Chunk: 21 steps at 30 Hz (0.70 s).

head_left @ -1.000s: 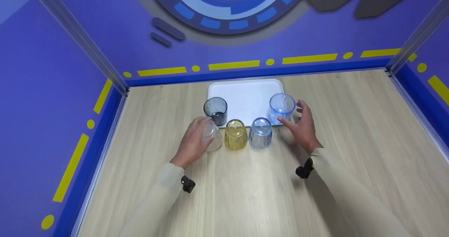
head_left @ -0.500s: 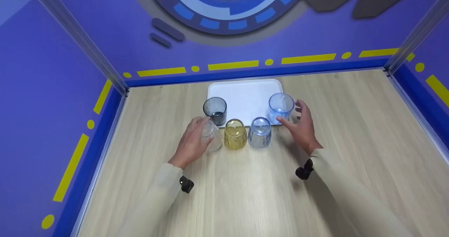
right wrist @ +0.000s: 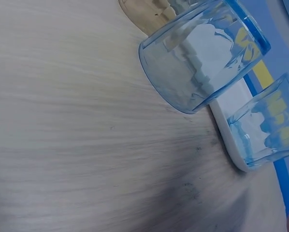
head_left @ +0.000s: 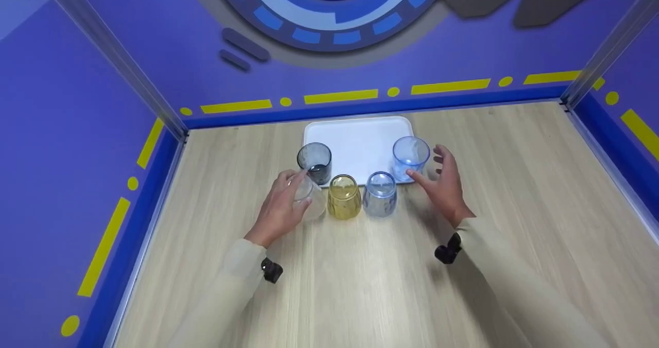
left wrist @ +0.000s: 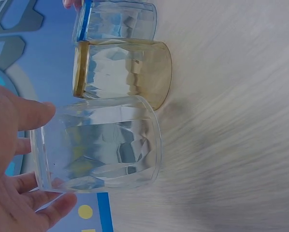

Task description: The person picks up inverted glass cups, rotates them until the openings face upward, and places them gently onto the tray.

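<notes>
My left hand (head_left: pixel 280 206) holds an upside-down clear glass (left wrist: pixel 101 150), its thumb and fingers around the base end. Beside that glass stand an upside-down amber glass (head_left: pixel 344 197) and an upside-down blue glass (head_left: pixel 380 194), in a row on the table. My right hand (head_left: pixel 444 186) is spread around a light blue glass (head_left: pixel 411 157), which stands upright on the tray's near right corner. Its thumb overlaps the front of the glass, contact unclear, while the other fingers stand apart from it. In the right wrist view little of this hand shows.
A white tray (head_left: pixel 360 137) lies near the back wall. On its near left corner an upright dark grey glass (head_left: pixel 315 162) stands just behind the clear one. Blue printed panels (head_left: pixel 329 75) enclose the wooden table (head_left: pixel 350 276) at the back and sides.
The head view has shifted slightly. The gap between my right fingers and the light blue glass looks a little wider. The glasses keep their places, and my left hand stays at the clear glass.
</notes>
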Each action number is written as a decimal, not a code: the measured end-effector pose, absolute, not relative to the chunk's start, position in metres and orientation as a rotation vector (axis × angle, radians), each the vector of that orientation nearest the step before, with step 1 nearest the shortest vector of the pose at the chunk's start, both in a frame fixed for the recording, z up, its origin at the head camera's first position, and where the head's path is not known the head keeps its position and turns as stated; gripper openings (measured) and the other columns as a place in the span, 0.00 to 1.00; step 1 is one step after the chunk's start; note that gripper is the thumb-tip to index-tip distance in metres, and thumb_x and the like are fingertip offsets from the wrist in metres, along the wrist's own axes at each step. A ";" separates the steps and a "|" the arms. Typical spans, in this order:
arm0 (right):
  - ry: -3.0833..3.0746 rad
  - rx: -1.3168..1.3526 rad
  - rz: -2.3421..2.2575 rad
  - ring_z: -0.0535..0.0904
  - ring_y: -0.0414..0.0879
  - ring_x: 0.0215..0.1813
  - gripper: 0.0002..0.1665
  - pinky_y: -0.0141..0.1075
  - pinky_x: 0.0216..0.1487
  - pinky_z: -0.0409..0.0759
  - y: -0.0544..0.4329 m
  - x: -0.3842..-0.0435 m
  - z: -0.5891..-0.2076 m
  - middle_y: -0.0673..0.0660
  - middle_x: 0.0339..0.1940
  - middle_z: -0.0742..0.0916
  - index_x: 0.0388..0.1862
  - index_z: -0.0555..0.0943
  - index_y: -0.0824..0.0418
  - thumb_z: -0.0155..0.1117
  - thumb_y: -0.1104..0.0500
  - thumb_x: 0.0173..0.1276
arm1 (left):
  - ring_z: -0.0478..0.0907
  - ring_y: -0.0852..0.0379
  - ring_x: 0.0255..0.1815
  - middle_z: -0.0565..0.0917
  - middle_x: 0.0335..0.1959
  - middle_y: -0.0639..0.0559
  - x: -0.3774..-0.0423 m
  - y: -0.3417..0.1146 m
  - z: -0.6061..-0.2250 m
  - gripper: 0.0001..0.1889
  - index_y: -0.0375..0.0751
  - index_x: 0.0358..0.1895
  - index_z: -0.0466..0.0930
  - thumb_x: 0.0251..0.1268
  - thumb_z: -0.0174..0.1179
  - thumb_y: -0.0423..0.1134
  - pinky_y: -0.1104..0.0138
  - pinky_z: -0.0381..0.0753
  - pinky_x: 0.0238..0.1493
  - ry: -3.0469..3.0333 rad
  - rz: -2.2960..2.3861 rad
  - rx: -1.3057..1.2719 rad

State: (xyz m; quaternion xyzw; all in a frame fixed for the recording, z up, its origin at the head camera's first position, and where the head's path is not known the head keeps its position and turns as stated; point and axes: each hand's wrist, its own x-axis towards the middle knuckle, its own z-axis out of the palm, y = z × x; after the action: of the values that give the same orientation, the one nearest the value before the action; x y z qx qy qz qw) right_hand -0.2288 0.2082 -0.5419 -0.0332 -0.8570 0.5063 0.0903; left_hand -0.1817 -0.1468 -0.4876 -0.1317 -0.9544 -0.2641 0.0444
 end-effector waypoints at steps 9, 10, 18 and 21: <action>-2.561 -0.118 1.486 0.61 0.55 0.74 0.60 0.54 0.71 0.63 0.206 -0.226 -0.539 0.58 0.75 0.64 0.77 0.50 0.55 0.68 0.34 0.56 | 0.66 0.47 0.68 0.66 0.66 0.43 -0.179 -0.147 -0.483 0.32 0.47 0.73 0.62 0.66 0.61 0.40 0.53 0.69 0.68 -2.918 -0.795 -0.418; -2.564 -0.119 1.486 0.61 0.56 0.74 0.60 0.54 0.72 0.63 0.206 -0.225 -0.538 0.58 0.75 0.63 0.77 0.49 0.54 0.68 0.34 0.56 | 0.66 0.47 0.68 0.66 0.67 0.43 -0.178 -0.148 -0.482 0.32 0.47 0.73 0.62 0.66 0.61 0.40 0.53 0.69 0.68 -2.921 -0.798 -0.414; -2.556 -0.082 1.497 0.61 0.56 0.74 0.60 0.54 0.72 0.63 0.202 -0.219 -0.530 0.58 0.75 0.63 0.77 0.50 0.53 0.68 0.32 0.55 | 0.66 0.48 0.68 0.65 0.66 0.43 -0.175 -0.151 -0.480 0.32 0.46 0.72 0.63 0.66 0.60 0.41 0.53 0.69 0.67 -2.913 -0.816 -0.405; -2.551 -0.075 1.495 0.62 0.56 0.73 0.59 0.55 0.71 0.63 0.203 -0.218 -0.530 0.58 0.75 0.64 0.77 0.50 0.53 0.68 0.32 0.55 | 0.67 0.47 0.67 0.66 0.66 0.43 -0.174 -0.151 -0.480 0.31 0.45 0.72 0.63 0.66 0.60 0.40 0.52 0.70 0.67 -2.902 -0.821 -0.417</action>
State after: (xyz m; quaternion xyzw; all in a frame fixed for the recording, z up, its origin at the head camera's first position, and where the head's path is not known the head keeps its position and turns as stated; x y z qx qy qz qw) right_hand -0.2176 0.2026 -0.5299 -0.0253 -0.8588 0.5034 0.0916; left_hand -0.1744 -0.1514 -0.4796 -0.1369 -0.9520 -0.2694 0.0485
